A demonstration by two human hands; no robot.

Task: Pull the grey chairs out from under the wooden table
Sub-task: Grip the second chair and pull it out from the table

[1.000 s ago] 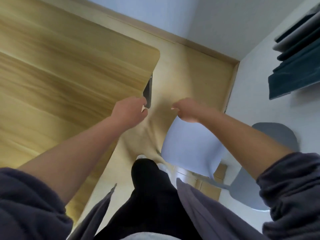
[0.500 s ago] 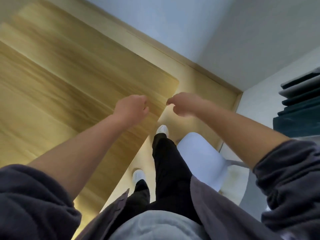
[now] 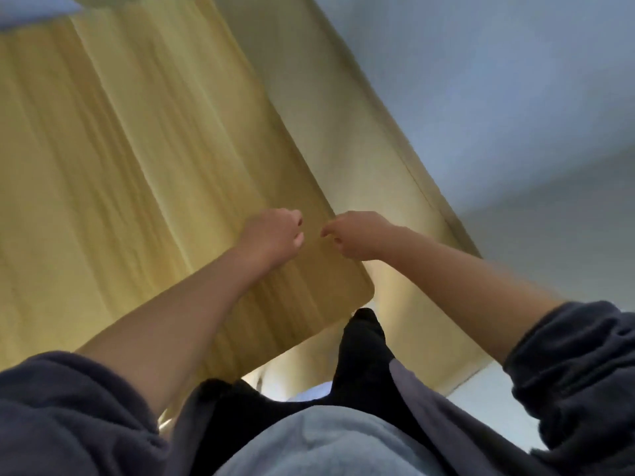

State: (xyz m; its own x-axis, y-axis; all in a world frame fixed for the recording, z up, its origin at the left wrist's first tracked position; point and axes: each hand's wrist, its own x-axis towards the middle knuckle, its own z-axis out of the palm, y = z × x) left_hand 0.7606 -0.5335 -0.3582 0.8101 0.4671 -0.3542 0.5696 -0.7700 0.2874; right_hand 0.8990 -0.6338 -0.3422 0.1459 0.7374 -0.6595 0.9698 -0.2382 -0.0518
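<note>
The wooden table [image 3: 120, 159] fills the left and middle of the blurred view, with its rounded corner near my legs. My left hand [image 3: 275, 235] hovers over the tabletop near that corner, fingers curled in and holding nothing. My right hand [image 3: 357, 235] hangs just past the table's right edge, fingers loosely curled, also holding nothing. The two hands are close together and do not touch. A pale grey-blue shape [image 3: 31, 8] at the top left corner may be a grey chair; blur leaves it unclear. A small pale patch [image 3: 309, 395] shows between my legs.
A strip of wooden floor [image 3: 343, 132] runs between the table's right edge and the pale wall [image 3: 498, 97], with a skirting board along it. My dark-trousered legs [image 3: 364, 352] stand at the table's corner. A white surface [image 3: 491, 403] lies at the lower right.
The view has swung left and along the table. The grey chair on my right has left the frame. Both hands stay raised and close together, holding nothing.
</note>
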